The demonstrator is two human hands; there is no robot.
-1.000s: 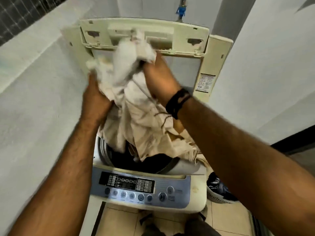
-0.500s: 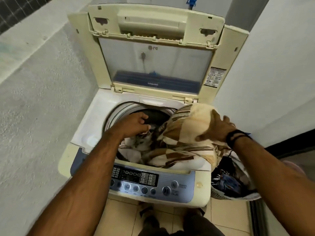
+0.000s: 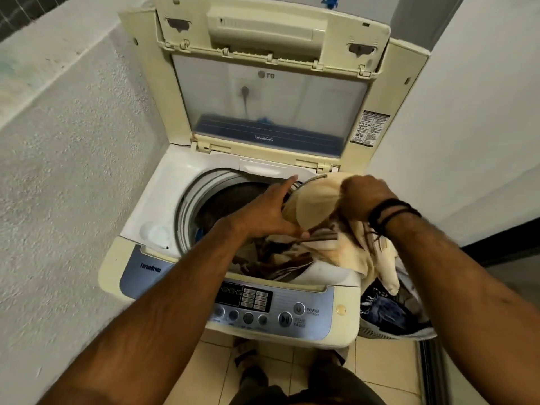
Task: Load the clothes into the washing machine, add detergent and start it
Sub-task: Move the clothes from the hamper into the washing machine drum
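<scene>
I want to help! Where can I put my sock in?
The left side of the tub, beside the left hand, is open. The right side is crowded: the cream cloth bunches there under the right hand.

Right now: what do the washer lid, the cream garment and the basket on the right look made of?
Washer lid: yellowed cream moulded plastic, dull, with a translucent window, plastic or glass, cannot tell.
Cream garment: soft woven or knit cloth, matte; it bunches where the right hand grips it and the left hand presses it.
Basket: likely pale slotted plastic; mostly hidden by dark clothes.
</scene>
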